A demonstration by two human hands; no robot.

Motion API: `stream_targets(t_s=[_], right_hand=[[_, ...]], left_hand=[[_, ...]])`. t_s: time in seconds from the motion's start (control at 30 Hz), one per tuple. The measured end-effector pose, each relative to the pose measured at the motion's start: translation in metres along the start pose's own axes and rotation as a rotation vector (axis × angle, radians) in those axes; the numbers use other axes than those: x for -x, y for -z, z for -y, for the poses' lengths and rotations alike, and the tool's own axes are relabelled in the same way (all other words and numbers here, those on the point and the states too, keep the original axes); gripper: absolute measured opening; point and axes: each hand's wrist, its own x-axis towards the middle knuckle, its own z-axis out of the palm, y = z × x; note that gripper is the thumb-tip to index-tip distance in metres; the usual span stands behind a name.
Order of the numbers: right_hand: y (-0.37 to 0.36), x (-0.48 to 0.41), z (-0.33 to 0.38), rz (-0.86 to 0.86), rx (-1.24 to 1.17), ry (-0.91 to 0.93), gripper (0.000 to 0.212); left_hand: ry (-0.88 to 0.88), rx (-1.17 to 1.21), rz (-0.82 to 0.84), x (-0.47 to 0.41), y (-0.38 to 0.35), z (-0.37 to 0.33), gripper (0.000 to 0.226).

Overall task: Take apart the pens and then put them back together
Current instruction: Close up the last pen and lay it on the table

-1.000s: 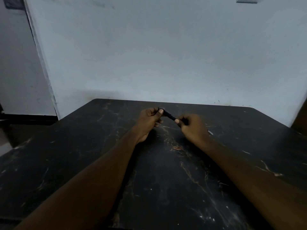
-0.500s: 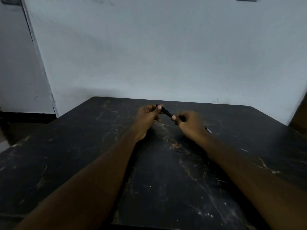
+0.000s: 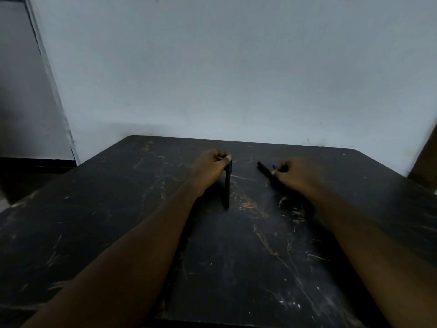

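My left hand (image 3: 211, 168) is closed on the top of a long black pen piece (image 3: 227, 185), which hangs almost upright with its lower end near the black table (image 3: 118, 221). My right hand (image 3: 293, 175) is closed on a second black pen piece (image 3: 264, 170); its free end points up and to the left. A small blue bit (image 3: 274, 166) shows just above the right fingers. The two pieces are apart, with a gap of table between them. The part of each piece inside the fists is hidden.
The table's far edge meets a pale wall (image 3: 236, 79). A darker doorway or wall panel (image 3: 21, 91) stands at the left. Something brown (image 3: 425, 162) leans at the right edge. The tabletop is scratched and marbled.
Earlier both hands held one black pen together at the middle. Now the hands have drawn apart sideways, each with a separate black piece, and the left piece has swung down to near upright.
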Motion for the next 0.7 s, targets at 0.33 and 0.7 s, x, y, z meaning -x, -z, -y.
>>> stream_targets(t_s=[0.33,0.7], right_hand=[[-0.006,0.006,0.020,0.104,-0.064,0.032,0.028],[-0.007,0.026,0.050,0.197,-0.122,0.137,0.030]], left_hand=[[-0.032,-0.375,0.012,0.001,0.000,0.007,0.019],[-0.003,-0.384,0.102,0.001,0.013,0.006,0.016]])
